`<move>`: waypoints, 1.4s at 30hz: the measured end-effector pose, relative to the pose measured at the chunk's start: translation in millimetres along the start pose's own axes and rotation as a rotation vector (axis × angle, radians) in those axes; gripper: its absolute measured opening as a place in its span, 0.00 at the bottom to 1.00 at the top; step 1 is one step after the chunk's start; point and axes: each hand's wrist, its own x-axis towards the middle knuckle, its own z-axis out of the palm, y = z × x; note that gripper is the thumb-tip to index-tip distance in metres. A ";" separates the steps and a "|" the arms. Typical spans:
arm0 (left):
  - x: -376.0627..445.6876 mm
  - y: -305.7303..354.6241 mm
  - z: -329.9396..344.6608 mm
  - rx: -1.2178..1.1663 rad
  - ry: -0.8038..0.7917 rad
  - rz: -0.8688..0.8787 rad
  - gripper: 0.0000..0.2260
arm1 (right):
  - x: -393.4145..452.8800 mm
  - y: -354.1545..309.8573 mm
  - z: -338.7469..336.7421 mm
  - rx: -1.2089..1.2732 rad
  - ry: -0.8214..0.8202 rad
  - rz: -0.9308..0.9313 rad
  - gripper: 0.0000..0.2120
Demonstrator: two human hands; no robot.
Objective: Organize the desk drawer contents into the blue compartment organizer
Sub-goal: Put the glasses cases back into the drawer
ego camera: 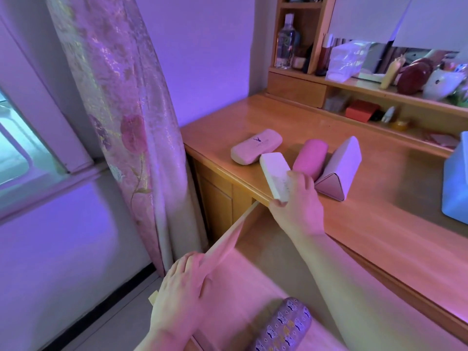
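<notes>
right hand (297, 206) pinches a white case (275, 175) by its near end at the desk (379, 224) edge, long axis pointing away; left hand (177, 292) rests loosely on the open drawer (266, 249) side; blue organizer (455, 178) sits well right, bare desktop between

Location type: domestic room, most likely a bedroom or private study corner in a home. Indicators: a wooden bench (354, 224) with a built-in shelf hutch (301, 79) stands against a plain wall beside a window (15, 153). A floral patterned curtain (121, 110) hangs at the window edge. The hutch shelves carry personal items: a clear glass bottle (286, 44), a plastic bag (347, 60), a white cat-face container (442, 84) and small boxes (361, 111). Several glasses cases (256, 146) lie on the bench.
</notes>
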 end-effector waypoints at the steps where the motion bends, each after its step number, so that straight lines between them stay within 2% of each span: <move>1: 0.4 0.8 -0.4 -0.001 -0.001 -0.008 0.12 | -2.4 3.2 -4.3 -0.042 -0.007 0.036 0.25; 4: 1.8 1.5 -0.9 -0.023 -0.005 -0.031 0.12 | -5.6 3.7 -19.2 -0.105 -0.042 0.048 0.22; 7: -0.2 1.4 -0.8 -0.024 -0.002 -0.050 0.13 | -28.3 2.0 -47.8 0.169 -0.055 0.071 0.19; 9: -0.3 1.3 -0.5 -0.026 0.007 -0.057 0.14 | -52.3 8.1 -70.2 0.394 -0.169 0.035 0.19; 11: 0.1 0.1 1.1 -0.021 0.012 -0.071 0.15 | -74.4 17.8 -87.4 0.527 -0.363 0.000 0.21; 16: -0.2 -2.2 3.4 -0.044 0.027 -0.099 0.17 | -91.9 46.2 -72.8 0.268 -0.744 -0.011 0.20; 19: 0.3 -2.8 3.7 -0.038 0.020 -0.091 0.19 | -88.1 43.4 -36.1 0.215 -0.885 -0.042 0.21; 24: 0.6 -3.8 5.1 -0.001 0.015 -0.086 0.18 | -84.2 30.9 21.0 0.062 -1.032 -0.280 0.29; 27: 1.4 -5.8 6.5 0.004 -0.004 -0.079 0.18 | -79.8 34.5 40.9 0.038 -1.014 -0.293 0.29; 29: 1.9 -6.3 7.4 0.007 -0.002 -0.075 0.18 | -77.0 40.0 48.4 0.060 -0.927 -0.158 0.29; 32: 1.9 -5.3 6.4 -0.009 0.012 -0.075 0.17 | -83.5 33.6 61.4 0.079 -0.670 0.083 0.26; 34: 1.4 -4.5 6.2 -0.021 0.023 -0.070 0.15 | -98.0 19.2 73.0 0.133 -0.588 0.172 0.25; 38: 1.6 -2.4 5.4 -0.011 0.036 -0.041 0.15 | -115.3 8.0 75.4 0.169 -0.623 0.146 0.25; 40: 2.1 -2.2 4.8 -0.020 0.038 -0.038 0.16 | -107.1 10.6 61.4 0.109 -0.634 0.089 0.25; 42: 1.7 -1.4 3.5 -0.014 0.039 -0.035 0.16 | -93.2 4.2 41.7 0.119 -0.499 -0.045 0.20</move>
